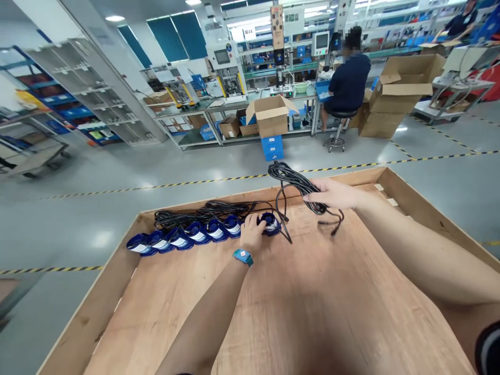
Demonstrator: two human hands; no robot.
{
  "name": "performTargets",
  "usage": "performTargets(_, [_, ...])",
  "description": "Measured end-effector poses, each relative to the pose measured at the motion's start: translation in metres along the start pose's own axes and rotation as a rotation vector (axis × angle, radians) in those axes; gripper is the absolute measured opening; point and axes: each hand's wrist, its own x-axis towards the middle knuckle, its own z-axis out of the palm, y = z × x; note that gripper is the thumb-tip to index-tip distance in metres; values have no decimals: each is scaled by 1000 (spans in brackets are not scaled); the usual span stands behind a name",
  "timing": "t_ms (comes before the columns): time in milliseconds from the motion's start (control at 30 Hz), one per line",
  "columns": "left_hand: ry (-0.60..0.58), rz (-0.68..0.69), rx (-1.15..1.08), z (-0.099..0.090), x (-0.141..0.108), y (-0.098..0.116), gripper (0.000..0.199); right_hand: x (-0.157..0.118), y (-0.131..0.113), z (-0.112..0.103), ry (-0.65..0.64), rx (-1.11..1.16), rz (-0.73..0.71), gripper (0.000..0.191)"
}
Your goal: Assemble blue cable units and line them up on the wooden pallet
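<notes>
Several blue round parts with white labels (198, 234) stand in a row along the far left side of a wooden tray (250, 312). At the right end of that row, my left hand (252, 233) grips another blue part (271, 224). Its fingers are closed on the near left side of it. Above the tray's far edge, my right hand (332, 193) holds a coiled black cable (295, 178), whose loose ends hang down. Part of the cable loops down beside the blue part. More black cable coils (211, 210) lie behind the row.
Raised wooden walls (441, 211) border the tray. Beyond it, a cardboard box (270, 117) rests on blue bins (272, 148). A person (349, 78) sits on a stool at a workbench; another person (463, 23) is at the far right.
</notes>
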Motion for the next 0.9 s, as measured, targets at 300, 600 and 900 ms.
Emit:
performTargets(300, [197,16,-298,25,4,-27,62,106,-17,12,317,-2,-183,18])
performTargets(600, [143,-145,-104,15,-11,-15,74,143,-35,9,586,-441,-177,10])
performTargets(900, [231,-172,-244,19,12,-12,85,131,-9,6,441,-417,-169,15])
